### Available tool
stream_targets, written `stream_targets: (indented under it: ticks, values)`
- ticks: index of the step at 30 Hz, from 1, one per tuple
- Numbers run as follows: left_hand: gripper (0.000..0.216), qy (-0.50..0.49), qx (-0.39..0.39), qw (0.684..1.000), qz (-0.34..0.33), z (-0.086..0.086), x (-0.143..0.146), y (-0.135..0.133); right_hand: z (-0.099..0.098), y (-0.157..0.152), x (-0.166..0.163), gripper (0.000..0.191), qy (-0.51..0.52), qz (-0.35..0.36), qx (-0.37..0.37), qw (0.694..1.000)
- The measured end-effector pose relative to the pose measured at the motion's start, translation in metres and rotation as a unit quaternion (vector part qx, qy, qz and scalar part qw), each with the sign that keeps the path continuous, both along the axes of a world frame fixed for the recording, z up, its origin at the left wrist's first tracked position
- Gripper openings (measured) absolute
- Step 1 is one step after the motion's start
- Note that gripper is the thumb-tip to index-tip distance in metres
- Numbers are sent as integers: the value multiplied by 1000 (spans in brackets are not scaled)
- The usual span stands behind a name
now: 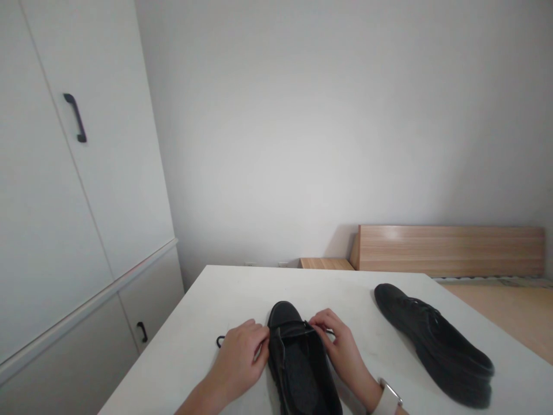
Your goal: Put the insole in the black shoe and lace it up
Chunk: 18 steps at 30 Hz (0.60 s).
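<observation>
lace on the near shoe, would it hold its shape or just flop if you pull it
The lace is probably floppy: a thin loop of it lies limp on the table by the left hand. It likely weighs almost nothing. Pulled hard, it may drag the shoe, since both hands, the right hand too, work at its eyelets.

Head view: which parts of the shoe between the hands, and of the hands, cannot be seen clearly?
- Near shoe: heel cut off by the bottom edge.
- Lace: mostly hidden behind the left hand.
- Right hand: fingertips' grip too small to tell.
- Far shoe: laces blurred.
</observation>
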<state>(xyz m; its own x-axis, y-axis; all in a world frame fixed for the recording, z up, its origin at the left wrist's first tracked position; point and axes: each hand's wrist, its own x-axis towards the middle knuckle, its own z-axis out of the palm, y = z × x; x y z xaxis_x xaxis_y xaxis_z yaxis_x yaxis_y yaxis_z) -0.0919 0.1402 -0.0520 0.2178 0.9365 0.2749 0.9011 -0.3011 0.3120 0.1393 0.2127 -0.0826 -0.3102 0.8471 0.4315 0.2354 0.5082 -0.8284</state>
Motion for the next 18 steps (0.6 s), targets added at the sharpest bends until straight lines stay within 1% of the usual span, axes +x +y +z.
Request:
stream_targets:
  ticks: [5,12,15,18]
  values:
    - [23,-30,5,999,16,-4,-1,0,0,0,0,18,-11,2,3,1000]
    - [21,-22,15,999,-18,-9,-3,3,-1,1,0,18,-21,3,11,1000]
    - [22,-21,51,998,-30,-11,-2,4,-1,1,1,17,-27,-22,35,999]
    - [20,-20,121,992,-33,-12,-1,5,1,0,2,17,-48,-40,53,997]
